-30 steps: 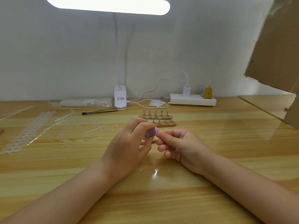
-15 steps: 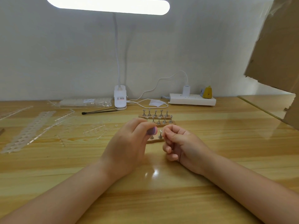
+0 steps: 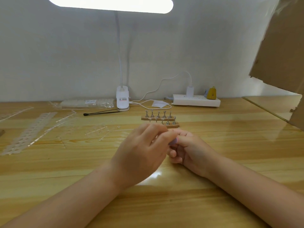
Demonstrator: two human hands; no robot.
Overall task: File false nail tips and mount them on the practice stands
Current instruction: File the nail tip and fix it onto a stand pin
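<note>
At centre frame in the head view, the left hand (image 3: 141, 152) pinches a small purple file (image 3: 173, 142) against the curled right hand (image 3: 190, 150), its clear nail tip hidden, likely light, slippery and best pinched by its edges, below the stands (image 3: 160, 120).

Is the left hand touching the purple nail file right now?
Touching. The head view shows the left hand with fingers curled round the purple nail file, pinching it against the right hand.
</note>
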